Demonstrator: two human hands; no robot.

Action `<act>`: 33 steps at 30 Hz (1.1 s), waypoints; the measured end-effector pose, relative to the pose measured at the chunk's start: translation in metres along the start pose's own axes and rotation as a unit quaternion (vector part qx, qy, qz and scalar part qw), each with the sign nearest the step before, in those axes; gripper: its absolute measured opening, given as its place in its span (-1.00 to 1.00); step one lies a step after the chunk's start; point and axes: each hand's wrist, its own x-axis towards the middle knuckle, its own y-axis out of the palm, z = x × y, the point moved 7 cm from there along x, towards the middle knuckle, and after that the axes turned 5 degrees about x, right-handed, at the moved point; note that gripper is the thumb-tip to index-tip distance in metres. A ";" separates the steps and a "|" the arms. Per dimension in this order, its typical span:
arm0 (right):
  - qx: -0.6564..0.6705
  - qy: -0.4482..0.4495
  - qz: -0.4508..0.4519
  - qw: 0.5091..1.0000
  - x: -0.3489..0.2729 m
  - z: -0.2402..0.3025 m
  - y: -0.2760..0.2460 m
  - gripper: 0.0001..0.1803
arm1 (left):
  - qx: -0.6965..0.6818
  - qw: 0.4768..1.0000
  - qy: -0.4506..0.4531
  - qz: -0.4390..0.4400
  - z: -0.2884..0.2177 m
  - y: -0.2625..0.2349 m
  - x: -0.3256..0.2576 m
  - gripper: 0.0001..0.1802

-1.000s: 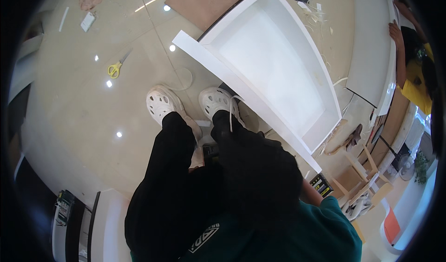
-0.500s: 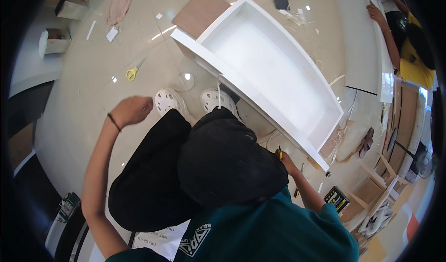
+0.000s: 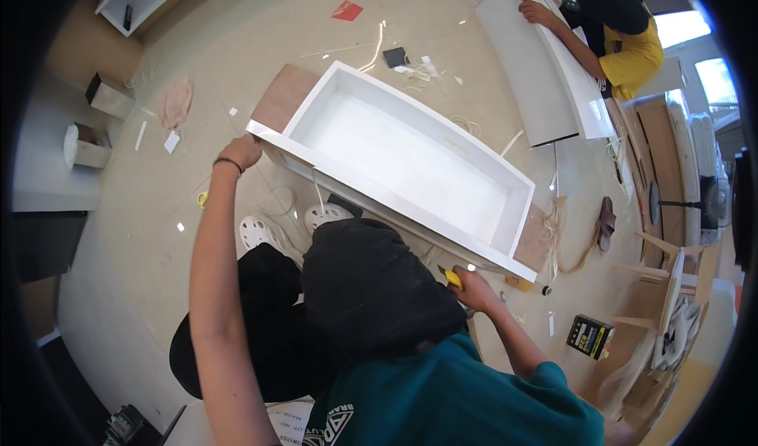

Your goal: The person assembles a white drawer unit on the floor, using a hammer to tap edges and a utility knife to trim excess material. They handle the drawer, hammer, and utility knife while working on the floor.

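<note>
The room is bright and evenly lit. Daylight blazes through the windows (image 3: 695,51), blown out to white, beyond the white cabinet box (image 3: 410,161). Small glare spots dot the glossy floor (image 3: 237,43) left of it. Shadows are soft. Straight edges bow, and the rim falls black around a sharp centre.

A small rectangular box (image 3: 591,336), black with a yellow panel, lies on the floor at the near right, beside pale wooden pieces; a flat red card or wrapper (image 3: 347,10) lies on the floor far off, left of centre; a small dark square packet (image 3: 395,56) lies just beyond the far corner of the white cabinet; a small white slip (image 3: 171,142) lies on the floor at the left, near a pinkish cloth.
</note>
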 end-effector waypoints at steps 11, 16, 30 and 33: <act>0.025 -0.115 -0.322 0.939 0.013 0.107 -0.102 -0.58 | -0.635 0.766 -0.095 -0.036 -0.019 0.036 -0.012 0.23; -0.078 -0.111 -0.230 0.964 0.061 0.136 -0.095 -0.50 | -0.506 0.835 -0.112 -0.185 -0.025 0.031 -0.011 0.26; -0.143 -0.122 -0.142 0.972 0.098 0.162 -0.082 -0.65 | -0.529 0.776 -0.146 -0.310 -0.056 0.041 -0.023 0.06; -0.138 -0.154 -0.165 0.964 0.096 0.166 -0.084 -0.64 | -0.524 0.778 -0.134 -0.320 -0.059 0.036 -0.022 0.02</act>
